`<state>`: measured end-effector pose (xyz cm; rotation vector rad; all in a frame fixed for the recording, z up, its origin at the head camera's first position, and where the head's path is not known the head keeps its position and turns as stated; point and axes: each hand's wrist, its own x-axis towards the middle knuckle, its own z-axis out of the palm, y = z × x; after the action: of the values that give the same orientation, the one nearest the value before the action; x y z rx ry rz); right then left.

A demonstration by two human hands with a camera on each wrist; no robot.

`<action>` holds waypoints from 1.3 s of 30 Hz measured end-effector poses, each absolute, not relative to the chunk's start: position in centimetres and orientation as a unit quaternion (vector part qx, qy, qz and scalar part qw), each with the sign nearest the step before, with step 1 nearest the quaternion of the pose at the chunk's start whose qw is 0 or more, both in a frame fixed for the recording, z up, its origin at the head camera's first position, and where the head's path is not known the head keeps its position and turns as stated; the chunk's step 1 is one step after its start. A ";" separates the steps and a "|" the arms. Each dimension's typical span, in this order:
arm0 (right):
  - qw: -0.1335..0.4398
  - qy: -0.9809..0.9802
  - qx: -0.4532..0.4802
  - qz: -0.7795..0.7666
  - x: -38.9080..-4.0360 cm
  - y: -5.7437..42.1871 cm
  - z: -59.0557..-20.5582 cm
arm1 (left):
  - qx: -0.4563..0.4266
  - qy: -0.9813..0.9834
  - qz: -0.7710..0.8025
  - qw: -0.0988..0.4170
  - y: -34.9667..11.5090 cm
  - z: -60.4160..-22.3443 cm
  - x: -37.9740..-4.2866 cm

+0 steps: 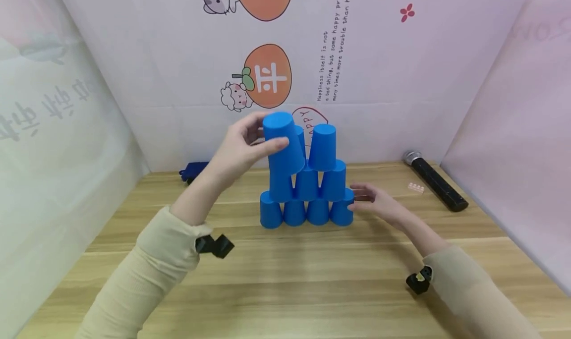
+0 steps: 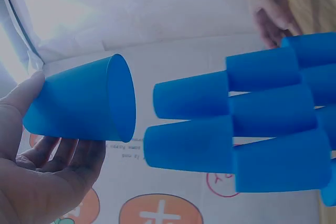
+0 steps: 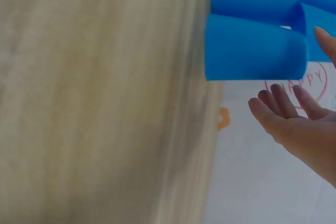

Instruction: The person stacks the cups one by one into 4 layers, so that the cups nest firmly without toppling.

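My left hand (image 1: pixel 241 148) grips a blue cup (image 1: pixel 285 158), upside down, between thumb and fingers. In the left wrist view the held cup (image 2: pixel 79 100) is apart from the stack, its rim facing the top cups. The stack is a pyramid of upside-down blue cups: several in the bottom row (image 1: pixel 295 213), three in the middle row (image 1: pixel 307 184), two on top (image 1: pixel 323 148). The held cup partly hides the left top cup in the head view. My right hand (image 1: pixel 376 202) is beside the bottom right cup (image 3: pixel 256 48), holding nothing, its fingers loosely bent.
A black microphone (image 1: pixel 434 180) lies at the back right of the wooden table (image 1: pixel 285 279), near a small pinkish piece (image 1: pixel 416 187). Behind my left arm lies a dark blue object (image 1: pixel 195 170). A printed white curtain (image 1: pixel 366 71) stands behind the stack and along both sides.
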<state>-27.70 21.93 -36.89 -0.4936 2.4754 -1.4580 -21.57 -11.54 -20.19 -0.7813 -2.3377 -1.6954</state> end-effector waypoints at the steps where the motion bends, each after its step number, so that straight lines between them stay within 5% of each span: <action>1: 0.115 0.844 -0.166 -0.496 -27.7 21.8 -37.1 | -0.261 -0.780 -0.563 0.083 -11.3 -19.7 -21.9; 21: 0.125 0.861 -0.138 -0.472 -27.8 20.7 -38.3 | -0.195 -0.832 -0.505 0.122 -7.5 -16.9 -28.4; 39: 0.120 0.865 -0.163 -0.460 -28.9 20.4 -39.1 | -0.205 -0.829 -0.507 0.116 -6.2 -17.5 -29.6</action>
<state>-28.94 20.37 -39.08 -0.4774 2.5262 -1.3433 -29.61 -6.22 -17.47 -0.5998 -2.4281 -1.4865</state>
